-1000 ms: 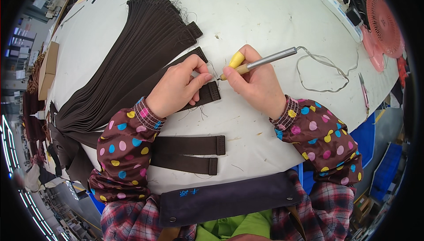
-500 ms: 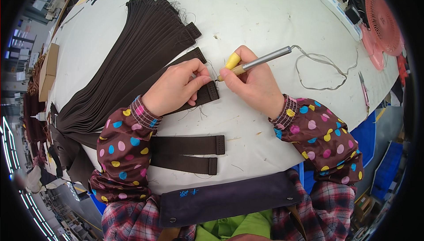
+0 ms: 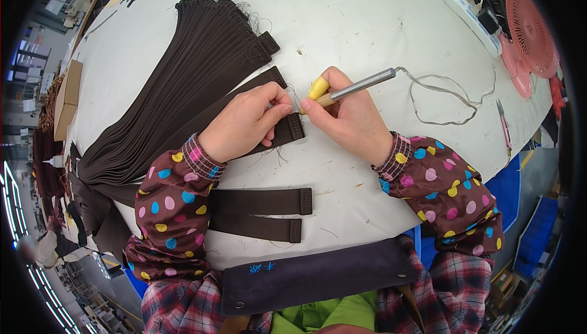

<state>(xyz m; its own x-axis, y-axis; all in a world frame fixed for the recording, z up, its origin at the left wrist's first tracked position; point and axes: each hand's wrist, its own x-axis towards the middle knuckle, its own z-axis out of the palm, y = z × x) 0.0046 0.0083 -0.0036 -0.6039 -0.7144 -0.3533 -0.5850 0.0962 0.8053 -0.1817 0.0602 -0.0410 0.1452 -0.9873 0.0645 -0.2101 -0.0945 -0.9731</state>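
A dark brown strap (image 3: 296, 127) with a stitched, doubled end lies under my left hand (image 3: 249, 120). The thumb and fingers of that hand are closed at the strap's end; whether a thread is also pinched there is hard to tell. Loose threads curl up beside it. My right hand (image 3: 350, 114), a yellow finger cover (image 3: 318, 87) on its index finger, grips a corded electric pen (image 3: 365, 82), like a soldering iron, with a metal barrel and wood-coloured grip. The pen's tip meets the strap's corner close to my left fingertips.
A fanned stack of brown straps (image 3: 177, 83) lies at the left. Two more straps (image 3: 263, 202) lie nearer me. Rightward are the pen's cord (image 3: 449, 123), slim tweezers or snips (image 3: 504, 127), a power strip (image 3: 472, 22) and a pink fan (image 3: 531, 31). A cardboard box (image 3: 67, 100) stands far left.
My right hand has shifted slightly left, and the pen's back end has dropped a little left and down. The left hand stays nearly still on the strap.
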